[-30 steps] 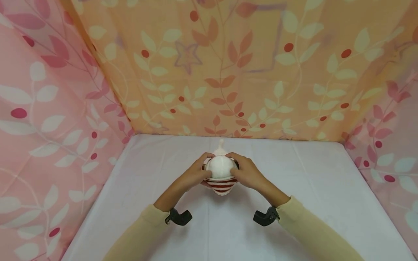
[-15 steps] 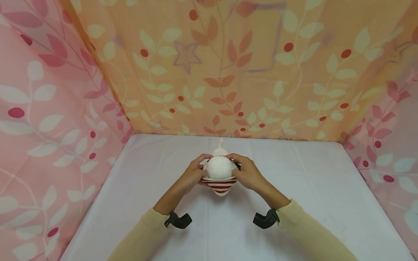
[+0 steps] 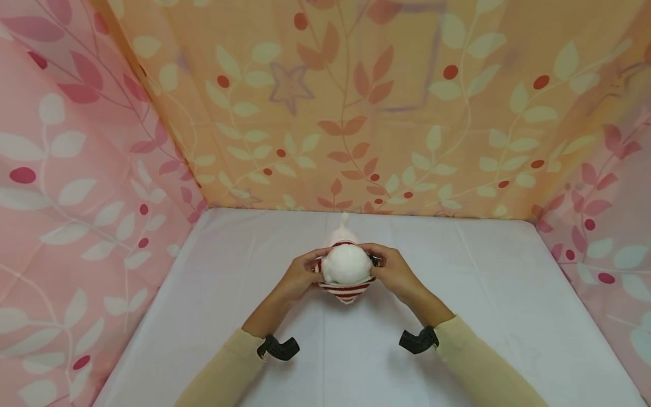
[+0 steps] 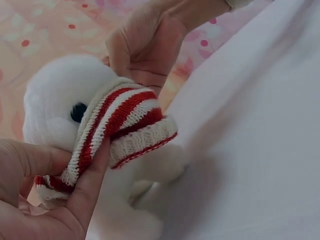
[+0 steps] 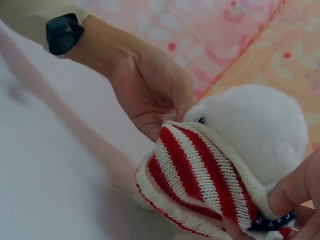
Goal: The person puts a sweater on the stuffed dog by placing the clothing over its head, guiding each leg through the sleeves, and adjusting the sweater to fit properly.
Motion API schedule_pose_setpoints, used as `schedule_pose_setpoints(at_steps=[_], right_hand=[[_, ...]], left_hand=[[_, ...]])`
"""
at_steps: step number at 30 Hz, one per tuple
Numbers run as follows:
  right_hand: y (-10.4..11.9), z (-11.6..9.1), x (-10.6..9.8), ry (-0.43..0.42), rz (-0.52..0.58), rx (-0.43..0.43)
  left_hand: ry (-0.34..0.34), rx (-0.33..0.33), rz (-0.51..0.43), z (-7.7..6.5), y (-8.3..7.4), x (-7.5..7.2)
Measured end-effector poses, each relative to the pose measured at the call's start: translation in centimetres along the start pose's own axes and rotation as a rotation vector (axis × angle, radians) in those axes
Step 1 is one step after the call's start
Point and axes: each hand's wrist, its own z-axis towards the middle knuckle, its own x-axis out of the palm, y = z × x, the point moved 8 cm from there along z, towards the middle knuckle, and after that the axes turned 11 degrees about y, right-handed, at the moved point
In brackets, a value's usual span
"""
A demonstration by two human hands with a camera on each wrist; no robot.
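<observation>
White plush toy [image 3: 348,263], just one of it, is over the far half of the table [image 3: 325,362], pretty much midway between the table's two sides. Can't really tell if its full weight is down on the cloth.

Closest thing to a container is the single striped knit piece [image 3: 346,291], red and white with a cream edge. The toy's head is partly tucked into it: the knit runs across the front just below the eyes, and the round white top pokes out bare. Each wrist view catches one dark eye ( [image 4: 78,112] in the left one, [image 5: 202,120] in the right one). One navy patch [image 5: 270,222] shows on the knit too, right by the right hand [image 3: 395,272].

Two hands on it, both above the table. Left hand [image 3: 295,277] has a narrow pinch on the knit's edge, thumb on one side and a finger on the other. Right hand does the same on the opposite side of the head.

Also two cream sleeves ( [image 3: 224,362] and [image 3: 483,362]) over the table's near part, with two dark wrist devices ( [image 3: 278,348] and [image 3: 419,340]).

Three leafy curtains in total: one orange [image 3: 325,113] behind the table's far edge, two pink ( [image 3: 112,186] and [image 3: 610,237]) along its sides.
</observation>
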Motion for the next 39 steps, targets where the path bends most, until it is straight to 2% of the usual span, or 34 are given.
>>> schedule_pose_setpoints(at_steps=[3,8,15,19,23,27,29,32,35,39], right_hand=[[-0.6,-0.1,-0.2,0.016,0.075,0.009],[-1.6,-0.2,-0.4,0.016,0.201,0.071],[-2.4,0.0,-0.1,0.036,0.453,0.081],[-3.0,0.2,0.4,0.064,0.594,0.095],[-3.2,0.2,1.0,0.105,0.694,0.098],[-2.7,0.2,1.2,0.131,0.736,0.074],[-2.4,0.3,0.9,0.127,0.691,0.054],[-2.2,0.2,0.0,0.068,0.524,0.043],[-1.9,-0.1,-0.8,0.011,0.309,0.043],[-0.7,-0.7,-1.4,-0.022,0.052,0.006]], left_hand=[[0.02,0.011,-0.051,0.2,0.5,0.0],[0.036,0.014,-0.109,0.2,0.8,0.0],[0.007,-0.002,-0.205,0.3,1.1,-0.2],[0.004,-0.021,-0.228,0.4,1.4,-0.3],[0.04,-0.009,-0.263,0.3,1.5,-0.3],[0.09,0.031,-0.372,0.4,1.4,0.2],[0.088,0.04,-0.414,0.5,1.4,0.3],[0.063,0.04,-0.409,0.6,1.2,0.2],[0.032,0.019,-0.318,0.5,1.1,-0.1],[-0.018,-0.011,-0.219,0.0,0.8,-0.6]])
